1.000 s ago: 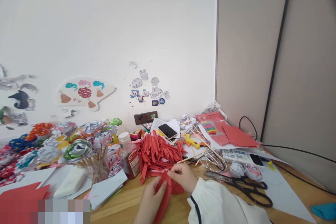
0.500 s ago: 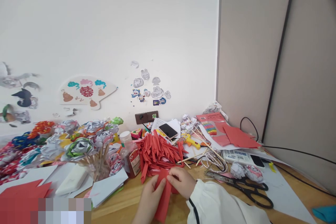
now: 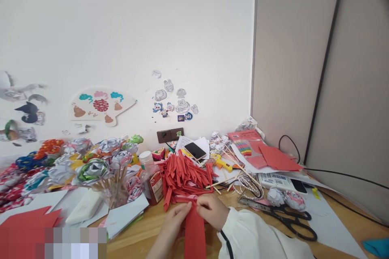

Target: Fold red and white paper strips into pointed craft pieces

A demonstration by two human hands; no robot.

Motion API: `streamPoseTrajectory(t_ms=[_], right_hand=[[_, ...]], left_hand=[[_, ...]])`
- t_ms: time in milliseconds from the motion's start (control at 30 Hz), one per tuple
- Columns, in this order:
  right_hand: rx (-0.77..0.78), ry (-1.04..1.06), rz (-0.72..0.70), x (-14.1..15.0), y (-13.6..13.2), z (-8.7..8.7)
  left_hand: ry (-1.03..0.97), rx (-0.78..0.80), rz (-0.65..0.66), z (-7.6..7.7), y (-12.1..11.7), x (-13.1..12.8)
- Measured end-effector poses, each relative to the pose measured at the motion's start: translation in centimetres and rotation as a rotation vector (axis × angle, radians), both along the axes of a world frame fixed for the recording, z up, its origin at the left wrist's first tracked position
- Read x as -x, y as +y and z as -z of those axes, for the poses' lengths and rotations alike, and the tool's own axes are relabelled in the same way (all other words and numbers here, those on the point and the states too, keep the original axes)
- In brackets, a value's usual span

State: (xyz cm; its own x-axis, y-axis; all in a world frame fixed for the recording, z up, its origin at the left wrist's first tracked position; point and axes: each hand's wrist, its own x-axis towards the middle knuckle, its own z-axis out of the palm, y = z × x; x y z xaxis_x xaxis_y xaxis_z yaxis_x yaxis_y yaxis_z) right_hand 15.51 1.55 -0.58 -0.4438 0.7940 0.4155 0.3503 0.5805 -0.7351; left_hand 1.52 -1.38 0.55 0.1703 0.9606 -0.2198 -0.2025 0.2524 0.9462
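A long strip of red paper (image 3: 195,234) hangs toward me between my two hands, its far end pinched by both. My left hand (image 3: 179,215) grips its left edge with the thumb on top. Across from it, my right hand (image 3: 212,210) has its fingers curled on the right corner, and the white sleeve (image 3: 258,234) covers that wrist. Just beyond the fingertips lies a heap of folded red paper pieces (image 3: 185,174). A glue bottle with amber contents (image 3: 155,186) stands left of the heap.
Black-handled scissors (image 3: 291,220) lie right of my sleeve. A yellow glue gun (image 3: 223,163), a phone (image 3: 195,151) and thin sticks sit behind. At left are paper flowers (image 3: 92,170), a cup of sticks (image 3: 114,194) and a white box-like object (image 3: 85,207). Red sheets (image 3: 278,157) lie at back right.
The red strip has swung from a slant to nearly straight toward me. My left hand has shifted slightly, and both hands' fingertips have come closer together at the strip's far end.
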Motion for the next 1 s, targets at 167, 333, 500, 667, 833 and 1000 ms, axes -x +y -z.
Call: streamPoseTrajectory(t_ms=[167, 333, 500, 667, 833, 1000], right_hand=[[0.056, 0.035, -0.053, -0.1, 0.2, -0.2], [0.117, 0.054, -0.126, -0.4, 0.3, -0.4], [0.165, 0.039, -0.178, -0.9, 0.5, -0.4], [0.205, -0.024, -0.223, -1.0, 0.6, -0.1], [0.173, -0.052, -0.226, -0.8, 0.5, -0.2], [0.181, -0.068, -0.244, -0.8, 0.4, -0.2]], left_hand=[[0.060, -0.012, 0.084, -0.4, 0.0, 0.2], [0.159, -0.095, 0.138, -1.4, -0.5, 0.2], [0.236, -0.141, 0.237, -1.8, -0.5, 0.5], [0.316, -0.190, 0.332, -1.6, -0.2, 0.8], [0.390, -0.252, 0.335, -1.0, 0.0, 0.7], [0.500, -0.372, 0.342, -0.7, -0.1, 0.7]])
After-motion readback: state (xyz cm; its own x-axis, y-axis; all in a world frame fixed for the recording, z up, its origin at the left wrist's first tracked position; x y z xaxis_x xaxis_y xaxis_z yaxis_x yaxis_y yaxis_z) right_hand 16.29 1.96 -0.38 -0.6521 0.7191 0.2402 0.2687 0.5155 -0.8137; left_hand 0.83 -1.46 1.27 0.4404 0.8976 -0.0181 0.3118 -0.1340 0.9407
